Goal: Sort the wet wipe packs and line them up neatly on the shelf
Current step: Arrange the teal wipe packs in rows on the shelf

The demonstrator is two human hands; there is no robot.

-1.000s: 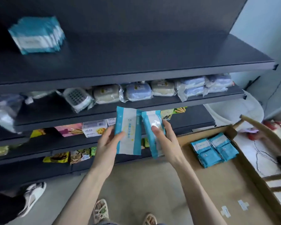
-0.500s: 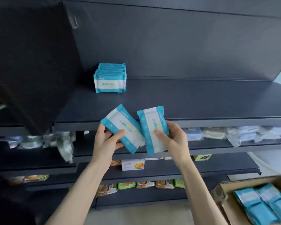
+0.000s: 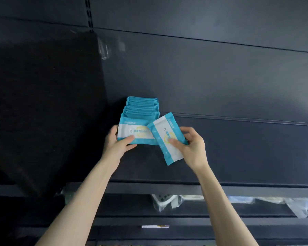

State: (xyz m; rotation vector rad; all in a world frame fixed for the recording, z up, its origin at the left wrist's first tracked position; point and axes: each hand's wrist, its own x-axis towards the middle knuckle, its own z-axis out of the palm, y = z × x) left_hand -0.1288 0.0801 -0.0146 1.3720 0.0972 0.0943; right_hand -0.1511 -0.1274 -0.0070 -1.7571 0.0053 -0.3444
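Note:
A row of blue-and-white wet wipe packs [image 3: 142, 106] stands upright at the back left of the dark top shelf [image 3: 238, 150]. My left hand [image 3: 118, 143] grips one pack [image 3: 132, 130] by its lower left corner and holds it upright against the front of that row. My right hand [image 3: 190, 143] pinches a second pack [image 3: 164, 139], tilted to the left, just right of the first and overlapping its right end. The tilted pack hangs above the shelf surface.
A black side panel [image 3: 46, 110] closes the shelf on the left. The shelf's back wall [image 3: 203, 71] rises behind the row. Below the front edge, wrapped goods [image 3: 167, 201] lie on a lower shelf.
Both hands have risen from below the shelf edge up onto the top shelf. The left pack now stands against the row; the right pack has come along beside it. The view has tilted upward.

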